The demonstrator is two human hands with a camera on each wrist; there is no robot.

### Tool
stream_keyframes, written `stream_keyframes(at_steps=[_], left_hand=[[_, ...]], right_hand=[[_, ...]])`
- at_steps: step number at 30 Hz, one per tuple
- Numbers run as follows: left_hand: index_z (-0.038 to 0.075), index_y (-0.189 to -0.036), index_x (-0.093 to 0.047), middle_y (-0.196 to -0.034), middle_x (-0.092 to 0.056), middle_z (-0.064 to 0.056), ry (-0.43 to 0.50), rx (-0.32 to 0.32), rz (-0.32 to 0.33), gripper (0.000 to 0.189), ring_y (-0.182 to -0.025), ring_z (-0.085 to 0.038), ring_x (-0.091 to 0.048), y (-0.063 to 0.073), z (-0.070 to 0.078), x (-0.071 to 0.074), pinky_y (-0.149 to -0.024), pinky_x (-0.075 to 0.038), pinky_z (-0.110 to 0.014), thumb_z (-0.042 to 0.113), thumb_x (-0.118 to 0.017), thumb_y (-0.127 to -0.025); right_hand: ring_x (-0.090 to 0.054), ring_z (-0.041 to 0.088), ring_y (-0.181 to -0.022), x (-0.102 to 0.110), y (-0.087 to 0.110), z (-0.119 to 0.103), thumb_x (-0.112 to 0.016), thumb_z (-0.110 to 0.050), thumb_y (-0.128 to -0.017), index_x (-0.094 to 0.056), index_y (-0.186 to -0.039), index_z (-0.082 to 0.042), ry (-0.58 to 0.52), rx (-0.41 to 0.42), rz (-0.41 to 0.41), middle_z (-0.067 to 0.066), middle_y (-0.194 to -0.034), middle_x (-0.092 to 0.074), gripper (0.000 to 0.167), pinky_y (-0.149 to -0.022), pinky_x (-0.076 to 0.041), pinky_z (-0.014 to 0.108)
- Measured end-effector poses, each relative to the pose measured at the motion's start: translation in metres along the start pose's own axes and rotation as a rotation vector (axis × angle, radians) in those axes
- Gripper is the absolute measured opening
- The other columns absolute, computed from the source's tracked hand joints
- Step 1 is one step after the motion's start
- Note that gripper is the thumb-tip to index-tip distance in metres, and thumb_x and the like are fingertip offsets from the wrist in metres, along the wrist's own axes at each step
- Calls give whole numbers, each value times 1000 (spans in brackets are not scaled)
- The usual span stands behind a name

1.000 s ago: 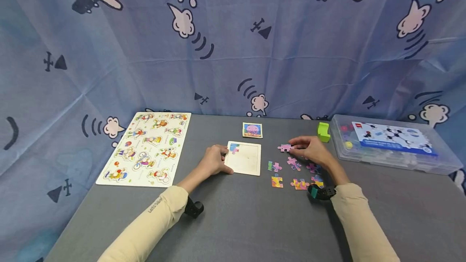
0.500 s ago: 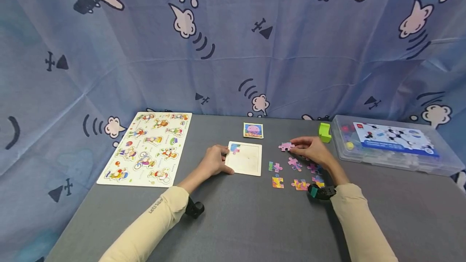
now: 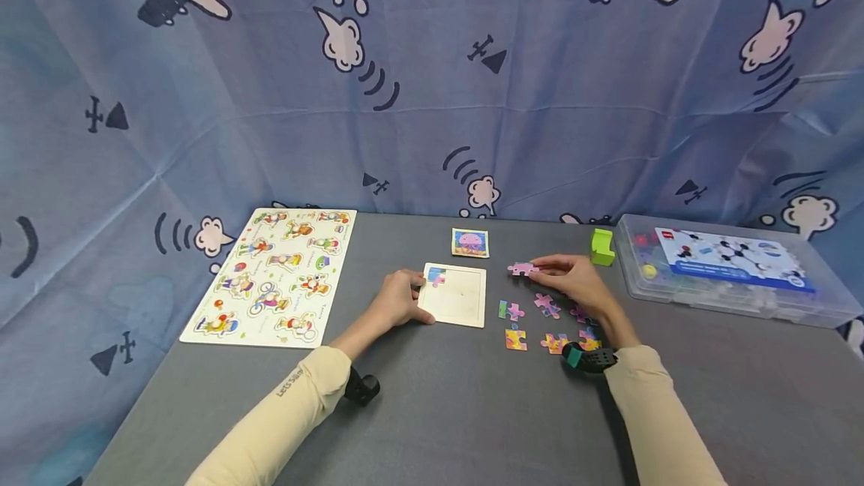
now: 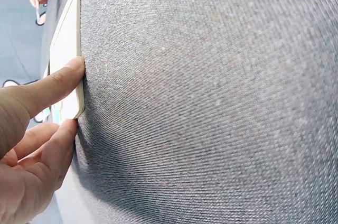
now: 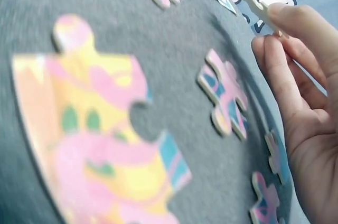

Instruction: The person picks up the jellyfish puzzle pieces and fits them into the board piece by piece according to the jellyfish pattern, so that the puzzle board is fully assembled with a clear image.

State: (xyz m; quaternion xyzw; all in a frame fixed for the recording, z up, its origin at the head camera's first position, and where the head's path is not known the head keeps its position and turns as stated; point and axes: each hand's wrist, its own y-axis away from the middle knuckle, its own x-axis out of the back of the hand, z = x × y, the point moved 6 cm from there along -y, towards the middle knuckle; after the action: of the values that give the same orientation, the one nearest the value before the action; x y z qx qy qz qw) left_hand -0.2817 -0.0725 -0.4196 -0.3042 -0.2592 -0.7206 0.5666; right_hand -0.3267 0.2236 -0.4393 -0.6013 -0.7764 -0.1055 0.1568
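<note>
My left hand (image 3: 401, 298) holds the near left corner of a square wooden puzzle tray (image 3: 462, 306). In the left wrist view the thumb (image 4: 58, 84) lies on one edge of the tray and the other fingers touch the adjoining side. One blue and pink piece (image 3: 436, 276) sits in the tray's far left corner. Raised over the table, a pink jigsaw piece (image 3: 523, 268) is pinched between the thumb and fingers of my right hand (image 3: 574, 280). Below that hand lie several loose jigsaw pieces, among them a yellow and pink one (image 5: 100, 134) close to the right wrist camera.
Behind the tray lies a small picture card (image 3: 469, 242). A large board with printed figures (image 3: 273, 276) is at the left. To the right are a green block (image 3: 601, 247) and a clear plastic case (image 3: 729, 298). A printed blue cloth (image 3: 418, 81) hangs behind the table.
My right hand has shifted slightly left with the pink jigsaw piece, closer to the tray. The left hand keeps its hold on the tray's corner.
</note>
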Motion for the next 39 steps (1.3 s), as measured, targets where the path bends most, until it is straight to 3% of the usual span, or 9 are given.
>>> stream_keyframes(at_steps=[13,22,29,39], left_hand=[[-9,-117,-64,-127,-60,-16,-4,7,-3,67,-87,-21,-62,-3,-3,-2,-73,-52,-30,6,-92,-57],[-9,-117,-64,-128,-59,-16,0,18,-7,67,-88,-21,-61,-3,-3,-1,-73,-52,-30,6,-92,-58],[-10,-117,-64,-126,-60,-17,-7,-13,-6,67,-87,-22,-62,-3,-3,0,-72,-52,-30,7,-92,-58],[-9,-118,-63,-130,-58,-15,-12,8,-14,67,-91,-22,-61,-2,-3,-1,-75,-52,-31,9,-91,-60]], right_hand=[[-65,1,-87,-21,-8,-5,-75,-10,-84,-61,-117,13,-62,0,19,17,-110,-68,43,-78,-51,17],[-64,2,-90,-43,-16,-13,-74,-8,-84,-64,-117,10,-87,3,-21,25,-115,-64,39,-78,-50,17],[-64,3,-90,-64,-23,-20,-75,-11,-83,-68,-112,7,-66,25,-44,21,-111,-67,35,-79,-49,17],[-67,9,-86,-88,-31,-29,-76,-9,-82,-72,-106,4,-5,99,-66,17,-103,-71,28,-75,-51,19]])
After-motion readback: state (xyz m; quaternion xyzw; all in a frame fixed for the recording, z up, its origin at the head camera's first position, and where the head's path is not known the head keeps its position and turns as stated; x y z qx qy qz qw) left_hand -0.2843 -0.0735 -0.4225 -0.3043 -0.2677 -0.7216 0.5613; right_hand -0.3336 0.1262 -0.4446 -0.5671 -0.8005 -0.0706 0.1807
